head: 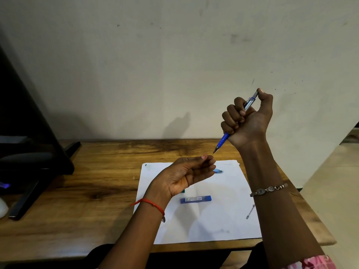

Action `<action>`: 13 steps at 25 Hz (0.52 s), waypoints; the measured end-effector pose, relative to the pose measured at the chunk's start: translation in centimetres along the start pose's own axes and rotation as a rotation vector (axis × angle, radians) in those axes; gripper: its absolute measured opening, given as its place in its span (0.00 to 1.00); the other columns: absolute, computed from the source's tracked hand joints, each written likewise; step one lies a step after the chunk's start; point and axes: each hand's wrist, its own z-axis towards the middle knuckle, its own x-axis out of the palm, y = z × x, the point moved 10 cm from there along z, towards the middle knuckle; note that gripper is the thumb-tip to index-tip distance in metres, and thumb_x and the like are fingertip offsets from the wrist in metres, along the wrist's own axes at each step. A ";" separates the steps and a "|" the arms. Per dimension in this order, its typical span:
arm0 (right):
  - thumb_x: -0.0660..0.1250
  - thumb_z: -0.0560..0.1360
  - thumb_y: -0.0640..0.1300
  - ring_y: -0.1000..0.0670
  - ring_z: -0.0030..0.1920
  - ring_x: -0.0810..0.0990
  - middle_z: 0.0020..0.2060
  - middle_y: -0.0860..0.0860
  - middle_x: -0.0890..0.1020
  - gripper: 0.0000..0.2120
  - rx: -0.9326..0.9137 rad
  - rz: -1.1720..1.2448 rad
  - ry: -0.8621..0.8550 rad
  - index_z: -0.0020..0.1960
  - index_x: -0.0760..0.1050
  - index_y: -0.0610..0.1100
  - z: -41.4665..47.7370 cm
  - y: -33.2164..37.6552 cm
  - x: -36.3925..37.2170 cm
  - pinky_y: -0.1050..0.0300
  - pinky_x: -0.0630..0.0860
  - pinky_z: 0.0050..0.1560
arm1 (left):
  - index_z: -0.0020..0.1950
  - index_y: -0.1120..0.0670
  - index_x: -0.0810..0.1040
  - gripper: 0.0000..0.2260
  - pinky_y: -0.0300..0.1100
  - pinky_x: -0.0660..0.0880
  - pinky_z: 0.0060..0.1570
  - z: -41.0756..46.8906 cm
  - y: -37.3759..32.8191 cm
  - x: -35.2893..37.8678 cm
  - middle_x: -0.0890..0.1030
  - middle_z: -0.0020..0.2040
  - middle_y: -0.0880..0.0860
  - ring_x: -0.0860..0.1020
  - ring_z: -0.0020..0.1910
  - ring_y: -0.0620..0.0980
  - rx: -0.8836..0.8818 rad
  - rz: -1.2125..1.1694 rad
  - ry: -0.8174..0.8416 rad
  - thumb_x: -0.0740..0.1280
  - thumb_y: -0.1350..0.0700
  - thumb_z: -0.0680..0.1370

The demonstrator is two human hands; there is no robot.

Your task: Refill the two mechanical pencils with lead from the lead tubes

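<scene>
I have my right hand [245, 117] raised above the wooden bench [87, 171], fist wrapped firmly round the blue and silver mechanical pencil [236, 123], thumb resting on the cap end and the tip slanting down to the left. I judge that this grip is for clicking the lead through. My left hand [186, 175] sits just under the tip, palm up, thumb and fingertips pinched together, probably to catch or guide lead; I cannot tell whether anything is between them. On the white sheet of paper [213, 226], laid there perhaps so that thin leads show up, lies the blue rectangular lead tube [195, 199]. Past my left fingers a pale blue translucent piece [218, 171] peeks out, possibly the second pencil.
</scene>
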 end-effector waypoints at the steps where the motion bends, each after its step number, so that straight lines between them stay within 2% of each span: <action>1: 0.46 0.74 0.60 0.55 0.17 0.54 0.16 0.54 0.58 0.28 0.001 0.000 0.001 0.21 0.59 0.45 0.0 0.0 0.0 0.65 0.47 0.24 | 0.39 0.62 0.84 0.12 0.40 0.81 0.41 0.0 0.0 0.0 0.85 0.37 0.55 0.84 0.36 0.48 -0.002 -0.005 -0.003 0.63 0.62 0.76; 13: 0.46 0.74 0.60 0.55 0.18 0.54 0.16 0.54 0.57 0.28 -0.002 0.019 -0.007 0.23 0.61 0.44 0.1 -0.2 -0.1 0.65 0.48 0.24 | 0.45 0.63 0.80 0.07 0.39 0.82 0.40 0.2 0.1 -0.2 0.85 0.36 0.55 0.84 0.35 0.48 -0.015 -0.003 -0.011 0.63 0.65 0.75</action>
